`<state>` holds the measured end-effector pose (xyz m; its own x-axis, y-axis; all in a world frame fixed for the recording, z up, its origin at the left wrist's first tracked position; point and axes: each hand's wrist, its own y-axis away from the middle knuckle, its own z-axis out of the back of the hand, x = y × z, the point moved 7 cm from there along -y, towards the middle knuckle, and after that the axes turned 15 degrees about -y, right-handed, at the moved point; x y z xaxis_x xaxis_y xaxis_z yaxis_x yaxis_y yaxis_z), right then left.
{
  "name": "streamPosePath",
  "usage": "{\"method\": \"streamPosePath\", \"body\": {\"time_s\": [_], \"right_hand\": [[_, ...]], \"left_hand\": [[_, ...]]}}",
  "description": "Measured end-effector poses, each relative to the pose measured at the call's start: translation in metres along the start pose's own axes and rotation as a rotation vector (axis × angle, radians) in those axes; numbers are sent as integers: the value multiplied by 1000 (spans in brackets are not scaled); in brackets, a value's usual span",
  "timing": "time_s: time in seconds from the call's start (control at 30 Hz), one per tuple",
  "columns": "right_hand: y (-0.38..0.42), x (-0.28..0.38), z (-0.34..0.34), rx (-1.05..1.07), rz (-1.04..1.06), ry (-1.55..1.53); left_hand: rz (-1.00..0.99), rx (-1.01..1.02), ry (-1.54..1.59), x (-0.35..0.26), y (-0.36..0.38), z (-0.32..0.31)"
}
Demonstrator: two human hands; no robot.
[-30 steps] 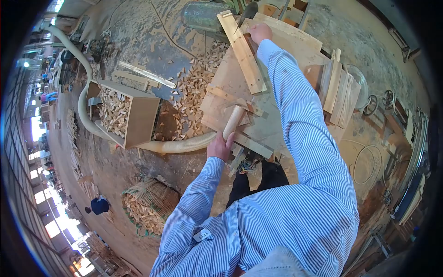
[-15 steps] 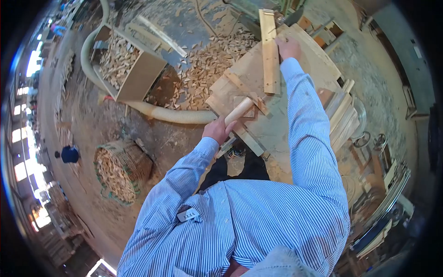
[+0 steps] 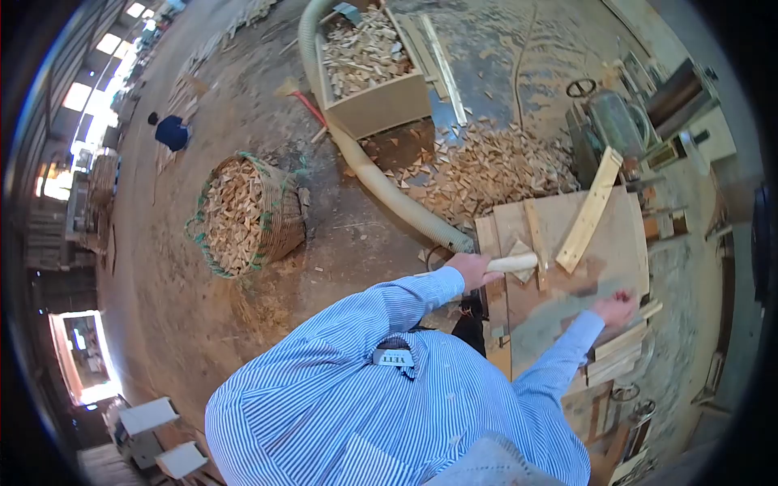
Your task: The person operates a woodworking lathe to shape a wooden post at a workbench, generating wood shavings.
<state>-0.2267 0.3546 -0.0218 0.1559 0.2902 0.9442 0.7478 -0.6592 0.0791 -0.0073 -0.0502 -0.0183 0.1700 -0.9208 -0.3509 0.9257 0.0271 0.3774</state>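
My left hand is closed round one end of a pale, rounded wooden stick, which lies low over the left part of the worktable. Under and beside the stick are a small wooden piece and a narrow wooden strip. Farther back, a long pale board rests at a slant, with no hand on it. My right hand is at the table's right side, near several stacked wood pieces. Its fingers are loosely bent and apart, with nothing visible in them.
Triangular offcuts cover the floor behind the table. A ribbed hose runs past a wooden box of scraps. On the left stands a woven basket full of offcuts. Another person is far off. Machinery stands behind.
My right hand has let go of the long board and come back toward the stacked wood. The view has swung left. My left hand still holds the stick.
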Motion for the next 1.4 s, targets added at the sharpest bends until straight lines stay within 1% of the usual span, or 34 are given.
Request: {"method": "streamPosePath", "body": {"time_s": [0.07,0.1,0.13,0.17,0.2,0.27,0.3,0.37,0.4,0.47,0.5,0.57,0.63,0.67,0.73,0.77,0.83,0.87,0.93,1.03,1.17,1.23,1.33,1.4], "right_hand": [[-2,-19,-4,-151,-133,-557],[30,14,-56,120,153,15],[94,43,-141,381,439,589],[137,39,-204,752,438,512],[197,37,-257,1103,291,205],[291,30,-299,1312,-12,230],[314,28,-304,1354,-13,210],[355,39,-281,1352,623,407],[359,30,-261,1309,613,419],[355,11,-202,1198,572,501],[348,3,-167,1127,546,565],[335,-8,-99,1066,575,612],[343,14,-57,1113,454,765],[339,16,-33,1116,455,773],[335,6,15,1097,579,952],[334,2,30,1095,579,956],[340,-4,46,1121,612,1085],[339,-8,49,1109,609,1091],[341,-11,47,1078,644,1199],[342,-11,47,1072,676,1262],[346,-11,46,1060,706,1237],[342,-13,47,1058,647,1264],[340,-14,49,1046,637,1279],[341,-14,48,1049,672,1280]], "left_hand": [[-8,16,-10,5,7,-4],[0,5,-11,9,10,-6],[-3,15,-4,12,13,-9],[-5,24,3,16,15,-10],[8,12,3,19,18,-14],[-27,-41,22,26,24,-19],[7,-5,6,29,29,-16],[0,-22,32,34,38,-12],[30,-44,53,41,41,-6],[15,35,40,41,50,-6],[23,33,61,44,53,-9],[8,-33,63,47,54,-9],[-12,-52,68,51,58,-8],[-38,-70,55,51,60,-6],[-38,-57,57,52,60,-9],[-37,-46,49,54,60,-10],[-40,-61,71,56,56,-18],[-42,-77,94,57,55,-20],[-44,-62,109,57,54,-20],[-49,-45,136,58,56,-16],[-62,-45,139,60,58,-18],[-73,-65,141,60,57,-20],[-76,-77,149,61,59,-15],[-75,-71,155,60,61,-15]]}}
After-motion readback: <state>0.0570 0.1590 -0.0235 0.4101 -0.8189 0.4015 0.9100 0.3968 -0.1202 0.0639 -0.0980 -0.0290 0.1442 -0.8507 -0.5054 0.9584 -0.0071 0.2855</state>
